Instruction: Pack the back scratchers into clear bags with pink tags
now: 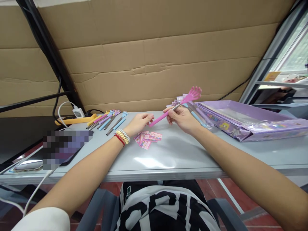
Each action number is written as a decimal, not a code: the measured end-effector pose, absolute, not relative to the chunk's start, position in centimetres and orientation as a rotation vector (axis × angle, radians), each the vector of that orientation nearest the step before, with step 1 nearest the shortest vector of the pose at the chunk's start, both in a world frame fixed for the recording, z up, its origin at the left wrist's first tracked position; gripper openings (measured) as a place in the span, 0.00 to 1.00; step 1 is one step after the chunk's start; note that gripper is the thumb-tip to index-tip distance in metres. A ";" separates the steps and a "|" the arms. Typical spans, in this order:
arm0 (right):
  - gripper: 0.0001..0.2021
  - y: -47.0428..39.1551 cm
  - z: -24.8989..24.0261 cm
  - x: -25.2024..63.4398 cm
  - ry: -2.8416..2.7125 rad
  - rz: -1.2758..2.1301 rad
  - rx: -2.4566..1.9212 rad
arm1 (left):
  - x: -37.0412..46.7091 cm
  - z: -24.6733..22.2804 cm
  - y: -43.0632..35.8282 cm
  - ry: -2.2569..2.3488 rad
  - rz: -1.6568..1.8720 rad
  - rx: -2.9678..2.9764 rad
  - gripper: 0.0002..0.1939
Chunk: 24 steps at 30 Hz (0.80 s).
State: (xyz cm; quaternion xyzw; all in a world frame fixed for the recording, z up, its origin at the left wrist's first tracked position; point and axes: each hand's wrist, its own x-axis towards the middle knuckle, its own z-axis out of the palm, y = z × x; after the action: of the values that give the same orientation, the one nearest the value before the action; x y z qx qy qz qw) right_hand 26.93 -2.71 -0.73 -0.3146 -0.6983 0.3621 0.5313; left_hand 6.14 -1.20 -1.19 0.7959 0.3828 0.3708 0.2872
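A pink back scratcher (158,119) with a hand-shaped head and a metal shaft slants up to the right above the table. My right hand (179,116) is closed around it where the pink handle meets the shaft. At the lower end of the handle, my left hand (141,123) has its fingertips pinched together on it. Small pink printed cards (150,138) lie loosely overlapped on the table just below my left hand. To the left, several more back scratchers (108,119) in yellow, purple, pink and blue lie side by side.
A purple printed box tray (243,133) stands on the right of the grey table (178,157). Wrapped back scratchers (201,117) lie against its left side. At left are a phone (72,157), a white charger (78,112) with cable and a yellow power strip (72,120). Cardboard (154,54) walls the back.
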 end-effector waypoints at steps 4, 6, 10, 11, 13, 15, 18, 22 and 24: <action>0.23 -2.2 0.2 29.2 -1.595 0.372 -0.943 | 3.9 -1.3 0.2 1.298 0.840 2.622 0.13; 0.22 -2.0 0.4 30.5 -1.675 0.224 -1.050 | 3.1 -1.3 0.5 1.334 0.675 2.719 0.13; 0.18 -1.6 0.2 31.7 -2.026 0.007 -1.251 | 3.1 -1.2 0.1 1.232 0.427 2.780 0.16; 0.18 -1.5 0.1 31.7 -2.113 0.000 -1.292 | 3.4 -1.2 -0.2 1.199 0.386 2.793 0.18; 0.17 -1.4 -0.2 31.4 -2.288 0.030 -1.376 | 4.1 -1.2 -0.7 1.119 0.328 2.827 0.23; 0.15 -1.3 -0.4 30.9 -2.447 0.095 -1.466 | 4.7 -1.4 -1.2 1.014 0.274 2.859 0.24; 0.12 -1.3 -0.5 30.5 -2.545 0.161 -1.567 | 5.4 -1.7 -1.5 0.934 0.222 2.862 0.22; 0.12 -1.3 -0.4 30.7 -2.537 0.152 -1.608 | 5.5 -1.9 -1.4 0.975 0.237 2.838 0.22; 0.13 -1.2 -0.4 30.8 -2.530 0.147 -1.600 | 5.4 -2.0 -1.2 1.002 0.246 2.832 0.23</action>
State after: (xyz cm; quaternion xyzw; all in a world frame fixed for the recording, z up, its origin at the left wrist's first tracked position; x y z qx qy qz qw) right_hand 30.83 -1.22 -0.39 -0.5324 -0.8420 0.0491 0.0720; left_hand 5.38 -1.21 -1.95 0.9377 0.3317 0.0814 0.0635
